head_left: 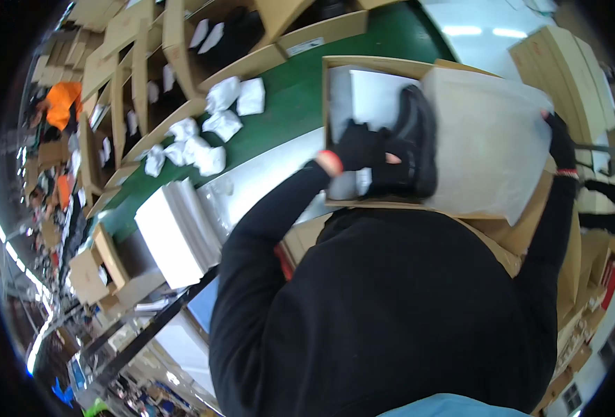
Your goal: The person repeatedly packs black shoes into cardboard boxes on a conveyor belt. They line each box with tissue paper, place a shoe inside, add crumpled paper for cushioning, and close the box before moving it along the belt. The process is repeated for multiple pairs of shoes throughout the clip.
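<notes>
An open cardboard shoebox (380, 64) lies in front of me with a black boot (418, 149) on its side in it. Pale tissue paper (488, 142) spreads from the box over its right side. My left hand (363, 146), in a black fingerless glove, is over the left part of the box against the boot; its dark fingers blend with the boot, so their grip is unclear. At the right, my right hand (562, 142), gloved alike, pinches the far right edge of the tissue paper. White paper (377, 97) shows inside the box beyond my left hand.
Crumpled white paper (206, 153) lies on the green conveyor belt (279, 111). Several open boxes (175, 48) with dark footwear stand along its far side. A stack of white sheets (175, 236) sits left of my arm. Large cartons (564, 76) stand at the right.
</notes>
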{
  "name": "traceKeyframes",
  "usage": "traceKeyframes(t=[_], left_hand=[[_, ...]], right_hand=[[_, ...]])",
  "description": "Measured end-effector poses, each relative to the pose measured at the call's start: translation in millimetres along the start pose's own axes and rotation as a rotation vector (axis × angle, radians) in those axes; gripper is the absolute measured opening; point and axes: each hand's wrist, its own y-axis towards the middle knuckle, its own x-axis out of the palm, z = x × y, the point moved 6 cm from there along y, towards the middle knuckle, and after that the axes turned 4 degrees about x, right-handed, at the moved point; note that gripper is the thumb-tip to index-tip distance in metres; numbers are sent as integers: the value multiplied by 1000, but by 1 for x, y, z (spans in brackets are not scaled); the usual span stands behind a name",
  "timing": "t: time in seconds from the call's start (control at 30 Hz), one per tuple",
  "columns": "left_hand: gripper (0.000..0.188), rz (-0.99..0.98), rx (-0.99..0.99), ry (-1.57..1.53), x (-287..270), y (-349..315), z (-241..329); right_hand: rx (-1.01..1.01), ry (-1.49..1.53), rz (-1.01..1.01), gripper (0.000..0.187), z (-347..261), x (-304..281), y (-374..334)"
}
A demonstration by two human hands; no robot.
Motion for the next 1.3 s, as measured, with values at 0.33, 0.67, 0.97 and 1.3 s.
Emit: traceKeyframes(t=[0.33, 0.67, 0.97, 1.3], left_hand=[[38, 984, -470, -312, -41, -179, -144], [43, 897, -1036, 102, 29, -321, -275], [45, 685, -148, -1255, -71, -170, -22], [69, 783, -13, -495, -83, -99, 55]], right_hand=[[-253, -83, 298, 39, 6, -51, -94], [-213, 85, -263, 37, -161, 245, -141], [-259, 499, -741, 98, -223, 381, -189], [-195, 593, 5, 82, -178, 320, -171]])
